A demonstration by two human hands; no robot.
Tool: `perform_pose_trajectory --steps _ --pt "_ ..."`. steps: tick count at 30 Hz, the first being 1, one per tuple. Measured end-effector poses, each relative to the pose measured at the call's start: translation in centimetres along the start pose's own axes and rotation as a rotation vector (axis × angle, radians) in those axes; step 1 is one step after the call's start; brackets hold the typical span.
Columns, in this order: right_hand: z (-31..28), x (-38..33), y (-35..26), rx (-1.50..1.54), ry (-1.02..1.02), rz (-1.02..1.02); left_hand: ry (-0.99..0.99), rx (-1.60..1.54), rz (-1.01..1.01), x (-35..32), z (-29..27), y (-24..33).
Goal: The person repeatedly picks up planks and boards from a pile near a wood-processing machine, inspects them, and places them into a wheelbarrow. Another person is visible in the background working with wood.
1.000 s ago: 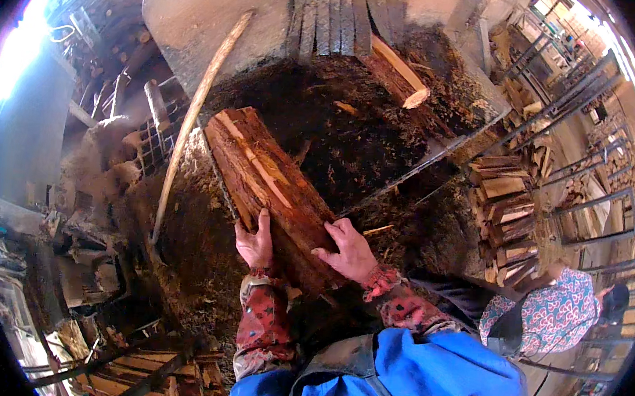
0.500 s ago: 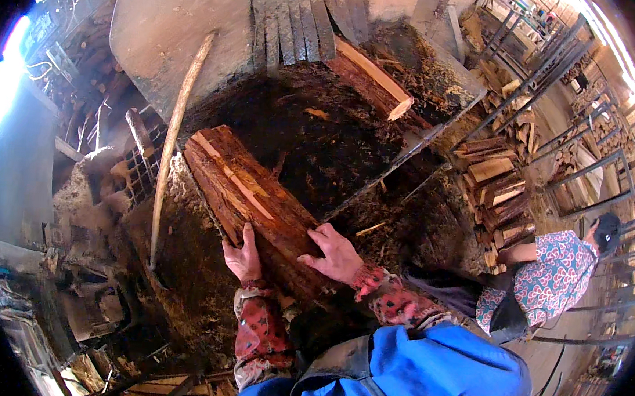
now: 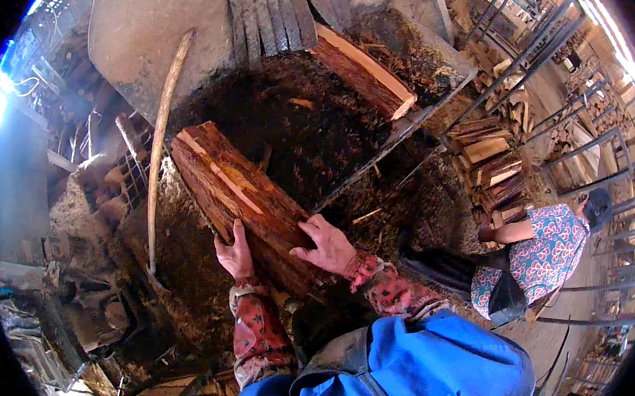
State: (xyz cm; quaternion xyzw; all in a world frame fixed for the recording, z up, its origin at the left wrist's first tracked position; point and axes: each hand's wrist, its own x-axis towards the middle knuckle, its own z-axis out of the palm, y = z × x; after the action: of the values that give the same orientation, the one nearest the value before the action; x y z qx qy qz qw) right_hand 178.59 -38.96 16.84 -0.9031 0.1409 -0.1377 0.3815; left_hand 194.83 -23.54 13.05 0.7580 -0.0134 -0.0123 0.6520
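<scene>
A thick, rough-barked piece of split log point(image 3: 237, 192) lies slanting in front of me, with pale stripes of bare wood on its upper face. My left hand point(image 3: 235, 254) grips its left edge, the thumb lying on top. On the opposite side my right hand point(image 3: 327, 246) is closed over the right edge, thumb pointing left. The near end of the log reaches down between my forearms and is partly hidden in shadow. Farther off, a second split log point(image 3: 365, 72) with a pale cut face sticks out from under hanging dark strips point(image 3: 271, 24).
A long wooden pole point(image 3: 163, 136) with a hooked metal tip stands left of my log. Behind rises a large dusty metal sheet point(image 3: 149, 32). A metal bar point(image 3: 387, 145) runs along the right. Split wood point(image 3: 493, 160) is stacked beyond it, near a person in a patterned shirt point(image 3: 550, 244).
The far log sticks out farther from the strips, toward the right. My view has shifted a little. Both hands keep their hold on the near log.
</scene>
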Motion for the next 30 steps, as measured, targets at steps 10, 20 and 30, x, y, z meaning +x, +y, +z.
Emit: perform_pose_trajectory --steps 10,20,30 --pt "0.0 0.1 -0.3 0.029 -0.012 0.036 -0.002 0.072 -0.063 -0.1 -0.2 1.3" --pt "0.1 0.2 -0.4 0.007 0.012 0.021 0.008 0.114 -0.051 -0.3 -0.3 1.9" --pt "0.1 0.3 0.0 0.019 -0.008 0.034 0.014 -0.048 -0.045 0.1 0.1 0.2"
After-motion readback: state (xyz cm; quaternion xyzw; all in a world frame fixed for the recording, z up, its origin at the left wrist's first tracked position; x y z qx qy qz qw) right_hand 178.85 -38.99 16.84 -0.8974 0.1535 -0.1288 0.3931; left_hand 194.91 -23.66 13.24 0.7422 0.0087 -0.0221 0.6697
